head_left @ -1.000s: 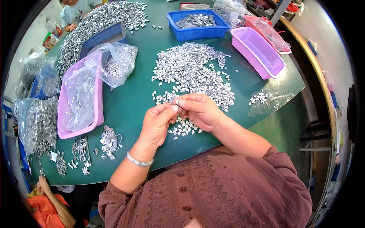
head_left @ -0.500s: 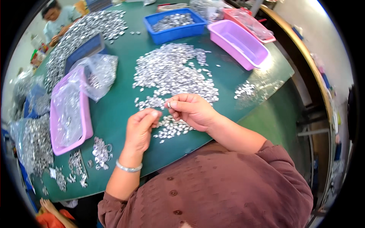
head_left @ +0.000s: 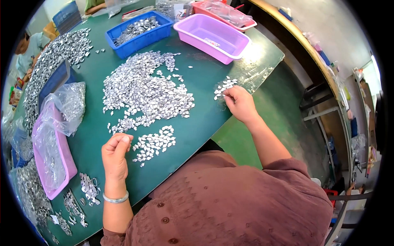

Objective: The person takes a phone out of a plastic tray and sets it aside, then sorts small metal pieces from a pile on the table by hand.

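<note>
My left hand [head_left: 117,153] is closed, thumb pressed to the curled fingers, just left of a small pile of silvery metal pieces [head_left: 155,143]. Whatever lies inside those fingers is hidden. My right hand [head_left: 241,105] reaches over the table's right side, its fingertips pinched at the edge of another small group of silvery pieces [head_left: 224,87]; what they hold is too small to make out. Between the hands and farther back spreads a large heap of the same small leaf-like silvery pieces [head_left: 143,88].
Behind the heap stand a blue bin [head_left: 139,35] of metal pieces, a purple basket [head_left: 213,39] and a red tray [head_left: 246,25]. To the left are a purple basket [head_left: 67,164] with plastic bags and a long heap of metal parts [head_left: 57,49]. A co-worker [head_left: 30,49] sits at far left.
My right hand has moved from the middle, beside my left hand, out to the small group on the right. My left hand stays near the front pile. The view has turned right.
</note>
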### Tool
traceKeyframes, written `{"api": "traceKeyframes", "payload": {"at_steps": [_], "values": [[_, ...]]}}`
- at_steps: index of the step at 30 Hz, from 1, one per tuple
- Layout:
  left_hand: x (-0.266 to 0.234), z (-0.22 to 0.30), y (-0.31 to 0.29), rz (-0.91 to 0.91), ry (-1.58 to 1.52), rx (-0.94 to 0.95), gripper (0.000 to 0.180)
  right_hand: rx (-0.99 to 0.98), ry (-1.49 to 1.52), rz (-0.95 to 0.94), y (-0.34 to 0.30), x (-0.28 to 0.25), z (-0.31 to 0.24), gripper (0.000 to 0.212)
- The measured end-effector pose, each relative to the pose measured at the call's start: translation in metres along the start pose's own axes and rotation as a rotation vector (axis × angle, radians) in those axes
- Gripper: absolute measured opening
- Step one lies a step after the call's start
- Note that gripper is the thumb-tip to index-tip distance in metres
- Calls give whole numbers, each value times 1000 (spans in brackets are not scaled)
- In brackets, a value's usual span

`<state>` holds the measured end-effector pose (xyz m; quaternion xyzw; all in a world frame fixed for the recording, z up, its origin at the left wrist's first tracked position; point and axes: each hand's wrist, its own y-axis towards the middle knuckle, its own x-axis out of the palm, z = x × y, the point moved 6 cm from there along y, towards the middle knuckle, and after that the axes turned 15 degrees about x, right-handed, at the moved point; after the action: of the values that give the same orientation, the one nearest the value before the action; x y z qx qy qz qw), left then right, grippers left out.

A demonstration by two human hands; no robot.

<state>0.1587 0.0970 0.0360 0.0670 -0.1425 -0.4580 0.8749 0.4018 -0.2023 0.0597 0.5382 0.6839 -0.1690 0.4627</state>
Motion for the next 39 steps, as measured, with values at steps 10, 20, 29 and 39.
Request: {"api": "traceKeyframes", "payload": {"at_steps": [10,20,29,39], "values": [[-3,-2,3,12,60,3,13,187,217,-56,1,-4,31,20],[-11,-2,3,13,173,18,13,19,229,27,1,-8,7,13],[-14,12,13,17,671,260,10,-588,253,-195,-25,45,-138,11],[19,17,12,-407,1126,456,29,-764,18,-252,-45,94,-188,21]]}}
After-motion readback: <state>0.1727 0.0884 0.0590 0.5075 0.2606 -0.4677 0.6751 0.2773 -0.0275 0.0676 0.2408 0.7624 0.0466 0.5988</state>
